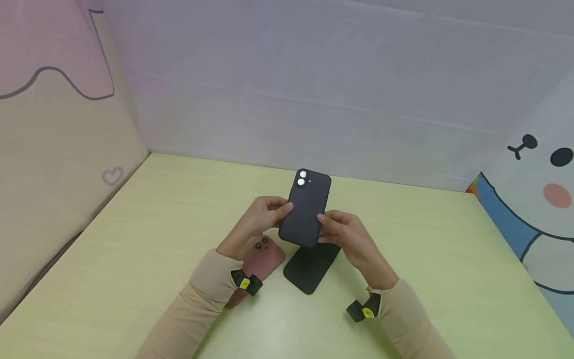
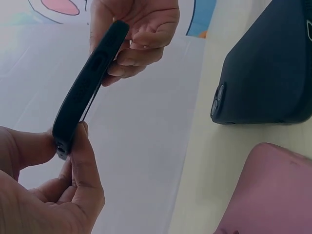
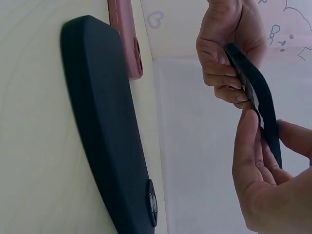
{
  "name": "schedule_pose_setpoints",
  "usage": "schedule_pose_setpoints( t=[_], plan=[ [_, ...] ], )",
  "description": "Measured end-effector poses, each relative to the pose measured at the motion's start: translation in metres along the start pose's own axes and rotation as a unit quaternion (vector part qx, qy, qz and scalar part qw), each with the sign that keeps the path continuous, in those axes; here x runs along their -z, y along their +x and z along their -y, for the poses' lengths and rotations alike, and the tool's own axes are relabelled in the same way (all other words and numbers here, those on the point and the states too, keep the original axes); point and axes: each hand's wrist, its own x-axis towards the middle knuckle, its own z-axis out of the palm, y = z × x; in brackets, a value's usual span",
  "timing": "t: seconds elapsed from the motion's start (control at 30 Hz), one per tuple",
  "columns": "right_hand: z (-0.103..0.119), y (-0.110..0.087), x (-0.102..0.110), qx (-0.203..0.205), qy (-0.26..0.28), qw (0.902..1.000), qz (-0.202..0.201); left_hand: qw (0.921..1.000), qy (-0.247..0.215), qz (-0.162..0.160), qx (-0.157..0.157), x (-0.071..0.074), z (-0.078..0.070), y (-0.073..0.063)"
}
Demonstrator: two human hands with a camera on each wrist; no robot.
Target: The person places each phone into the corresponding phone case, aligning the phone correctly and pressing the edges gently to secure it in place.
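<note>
A black phone case point(image 1: 308, 212) is held up over the table, its back toward the head camera and two round camera openings showing white at its upper left. My left hand point(image 1: 261, 218) pinches its left edge between thumb and fingers. On the lower right edge, my right hand point(image 1: 352, 237) grips with the thumb on the back and fingertips behind. From the right wrist, the held case point(image 3: 263, 97) appears edge-on, thin and slightly bowed. Below it lies a black-cased phone point(image 1: 309, 271), partly covered in the head view. A pink-cased phone point(image 1: 271, 259) lies beside it, partly under my left forearm.
The pale wooden table point(image 1: 403, 239) meets a light fabric backdrop point(image 1: 291, 89) behind the hands. A printed panel with a cartoon face point(image 1: 538, 189) stands at the right, another with a heart point(image 1: 112, 175) at the left. Small black devices point(image 1: 369, 308) sit on both wrists.
</note>
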Motion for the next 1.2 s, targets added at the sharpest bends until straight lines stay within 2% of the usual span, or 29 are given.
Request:
schedule_pose_setpoints(
  t=[0.23, 0.4, 0.53, 0.8, 1.0, 1.2],
  plan=[
    [-0.002, -0.001, -0.002, 0.005, -0.005, 0.9978, 0.066, 0.9996, -0.029, -0.003, 0.006, 0.001, -0.001, 0.000],
    [-0.001, -0.003, -0.002, 0.007, 0.001, 0.9960, 0.089, 0.9984, -0.044, 0.032, 0.011, 0.000, 0.002, 0.004],
    [-0.002, -0.003, 0.000, 0.023, -0.017, 0.9954, 0.091, 0.9972, -0.052, 0.054, 0.000, 0.004, 0.003, 0.005],
    [-0.001, -0.002, 0.002, 0.009, -0.083, 0.9927, 0.087, 0.9970, -0.040, 0.018, -0.063, 0.021, 0.003, 0.006],
    [0.001, -0.003, 0.005, 0.003, -0.093, 0.9923, 0.081, 0.9978, -0.014, 0.000, -0.065, 0.028, 0.002, 0.006],
    [0.002, 0.000, 0.007, 0.011, -0.073, 0.9949, 0.068, 0.9971, -0.054, -0.011, -0.051, 0.031, 0.001, 0.007]
  ],
)
